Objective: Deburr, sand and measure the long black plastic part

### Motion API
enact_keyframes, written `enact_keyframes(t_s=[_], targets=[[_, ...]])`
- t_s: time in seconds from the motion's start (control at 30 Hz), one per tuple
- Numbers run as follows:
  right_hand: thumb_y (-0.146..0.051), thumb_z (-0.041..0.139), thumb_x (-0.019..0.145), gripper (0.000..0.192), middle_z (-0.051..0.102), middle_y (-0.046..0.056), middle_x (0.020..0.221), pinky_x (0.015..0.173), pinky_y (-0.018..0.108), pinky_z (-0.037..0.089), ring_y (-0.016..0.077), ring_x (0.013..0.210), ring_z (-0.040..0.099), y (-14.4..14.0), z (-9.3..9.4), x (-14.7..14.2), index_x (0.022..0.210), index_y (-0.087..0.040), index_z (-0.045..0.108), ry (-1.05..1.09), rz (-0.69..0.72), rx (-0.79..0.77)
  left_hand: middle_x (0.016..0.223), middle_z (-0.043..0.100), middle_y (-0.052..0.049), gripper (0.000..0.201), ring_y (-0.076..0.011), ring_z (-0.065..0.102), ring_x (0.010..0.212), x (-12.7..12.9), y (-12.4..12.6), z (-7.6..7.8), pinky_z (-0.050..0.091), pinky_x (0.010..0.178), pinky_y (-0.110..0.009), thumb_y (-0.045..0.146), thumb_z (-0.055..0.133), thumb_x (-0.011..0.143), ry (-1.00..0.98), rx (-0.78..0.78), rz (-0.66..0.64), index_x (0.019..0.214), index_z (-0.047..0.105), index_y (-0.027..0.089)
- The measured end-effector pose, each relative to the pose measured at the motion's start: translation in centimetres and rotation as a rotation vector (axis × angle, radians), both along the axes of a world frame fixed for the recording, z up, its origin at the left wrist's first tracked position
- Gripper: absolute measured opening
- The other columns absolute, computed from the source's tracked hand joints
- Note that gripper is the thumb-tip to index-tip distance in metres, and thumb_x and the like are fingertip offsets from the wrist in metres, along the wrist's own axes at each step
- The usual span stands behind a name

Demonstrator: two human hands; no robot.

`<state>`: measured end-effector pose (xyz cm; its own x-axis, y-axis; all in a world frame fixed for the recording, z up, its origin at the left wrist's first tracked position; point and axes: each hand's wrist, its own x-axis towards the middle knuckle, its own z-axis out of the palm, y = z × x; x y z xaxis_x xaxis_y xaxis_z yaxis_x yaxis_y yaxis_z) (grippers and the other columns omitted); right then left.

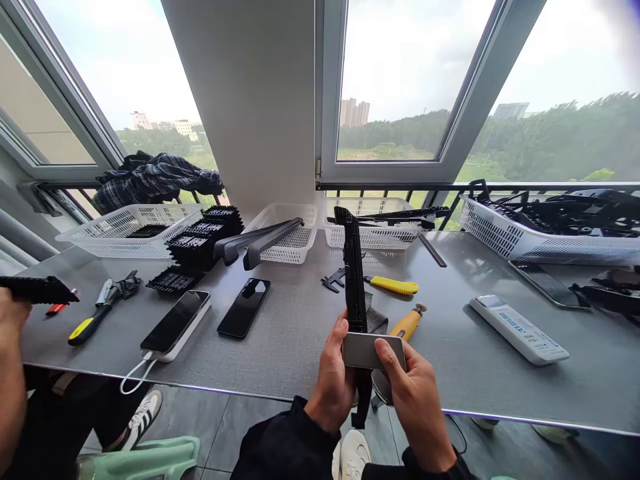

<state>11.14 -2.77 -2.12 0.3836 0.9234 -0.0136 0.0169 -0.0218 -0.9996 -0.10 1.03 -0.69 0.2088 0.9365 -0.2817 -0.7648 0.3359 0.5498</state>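
Held upright over the near table [300,347] edge: a long black strip [354,280], top end reaching up toward the baskets, bottom end hanging below table level between the knees. Pressed flat against its lower part: a small grey block [373,350]. Left hand [333,383] closed around the strip, thumb steadying the block's left end. Right hand [415,397] pinching the block's right end, fingers [390,353] closed narrow on it, thumb on the front face.

Looks like a mid-step moment of working the block against the strip, probably rubbing or smoothing one edge. Hard to tell how much of the length has been covered. Calls next for a firm left grip so the strip does not twist, and for steady, even pressure from the block along the edge.

Close by on the table: a grey cloth [376,322] just behind the strip, a yellow-handled tool [407,323] beside it, a yellow knife [395,286] and a caliper [334,280] a little farther back. Open room straight ahead and to the right, as far as the remote [517,329]. To the left, two phones [245,307] lying well apart from the hands. At the far left edge, a co-worker's hand [10,313] holding another black piece [37,290], well clear. Worth minding the table's near edge right under the wrists, and the white baskets [373,233] behind the strip's top end.
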Motion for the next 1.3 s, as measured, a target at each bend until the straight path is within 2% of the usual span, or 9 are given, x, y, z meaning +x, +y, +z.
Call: enact_keyframes(t_s=[0.13,0.33,0.53,0.67,0.83,0.93,1.1,1.2,1.3], targets=[[-0.077,0.074,0.082,0.061,0.058,0.001,0.066,0.053,0.026,0.043,0.0144,0.06,0.046,0.0,0.2,0.0,0.074,-0.016,0.072,-0.007,0.131,-0.014,0.104,0.079,-0.007,0.058,-0.0258,0.074,0.095,-1.1,0.6,0.8,0.057,0.081,-0.032,0.052,0.091,0.076,0.006,0.035,0.039,0.119,0.075,0.018],[-0.081,0.075,0.078,0.066,0.054,0.001,0.064,0.048,0.024,0.035,0.0128,0.057,0.04,0.2,-0.1,0.4,0.074,-0.016,0.072,0.025,0.124,-0.07,0.104,0.078,-0.008,0.054,-0.0277,0.073,0.099,-1.3,1.0,1.7,0.057,0.083,-0.034,0.05,0.089,0.079,-0.037,0.09,0.046,0.121,0.074,0.02],[-0.08,0.074,0.079,0.064,0.049,0.0,0.064,0.049,0.024,0.033,0.0124,0.059,0.037,-0.1,0.4,0.9,0.069,-0.017,0.066,-0.005,0.13,-0.075,0.094,0.074,-0.004,0.059,-0.0212,0.069,0.081,-1.8,1.1,1.3,0.055,0.072,-0.03,0.053,0.089,0.079,-0.063,0.043,0.055,0.125,0.071,0.02],[-0.079,0.074,0.078,0.063,0.045,-0.002,0.063,0.048,0.024,0.031,0.0119,0.058,0.034,-0.2,0.5,1.8,0.067,-0.019,0.06,-0.003,0.2,-0.108,0.08,0.066,0.002,0.051,-0.014,0.06,0.067,-2.4,1.5,0.9,0.049,0.066,-0.026,0.05,0.089,0.081,-0.075,0.011,0.092,0.117,0.071,0.02],[-0.079,0.075,0.077,0.064,0.041,-0.004,0.061,0.048,0.024,0.029,0.0108,0.056,0.031,-0.4,0.3,1.6,0.063,-0.021,0.052,-0.009,0.289,-0.123,0.078,0.064,0.002,0.046,-0.0133,0.057,0.066,-2.7,2.0,0.7,0.046,0.063,-0.025,0.047,0.089,0.08,-0.076,-0.02,0.147,0.112,0.071,0.019],[-0.08,0.074,0.077,0.064,0.043,-0.003,0.061,0.047,0.024,0.03,0.0114,0.055,0.033,-0.3,0.4,1.5,0.064,-0.02,0.056,-0.029,0.238,-0.131,0.077,0.063,0.003,0.048,-0.0144,0.057,0.066,-2.3,1.8,0.8,0.049,0.067,-0.027,0.048,0.089,0.081,-0.077,-0.006,0.132,0.115,0.071,0.02],[-0.079,0.071,0.083,0.06,0.053,-0.001,0.061,0.047,0.025,0.039,0.0142,0.055,0.044,-0.2,0.7,1.0,0.075,-0.019,0.067,-0.067,0.026,-0.014,0.099,0.074,-0.005,0.05,-0.0232,0.069,0.089,-1.0,0.9,1.2,0.053,0.08,-0.032,0.051,0.084,0.085,-0.075,0.074,0.047,0.122,0.072,0.02],[-0.07,0.068,0.093,0.052,0.059,0.0,0.062,0.047,0.026,0.044,0.0146,0.052,0.049,-0.6,0.6,0.5,0.094,-0.019,0.074,-0.038,0.095,0.083,0.113,0.075,-0.006,0.063,-0.0238,0.07,0.098,-0.6,0.4,1.1,0.053,0.083,-0.031,0.055,0.087,0.081,-0.036,0.056,0.046,0.131,0.069,0.021],[-0.053,0.068,0.099,0.041,0.077,0.007,0.095,0.058,0.029,0.056,0.0161,0.061,0.062,-1.1,0.8,0.3,0.123,-0.022,0.077,-0.045,0.202,0.207,0.109,0.074,-0.006,0.067,-0.0224,0.069,0.092,-0.8,0.4,0.7,0.053,0.081,-0.032,0.064,0.087,0.078,-0.032,0.037,0.046,0.128,0.07,0.022]])
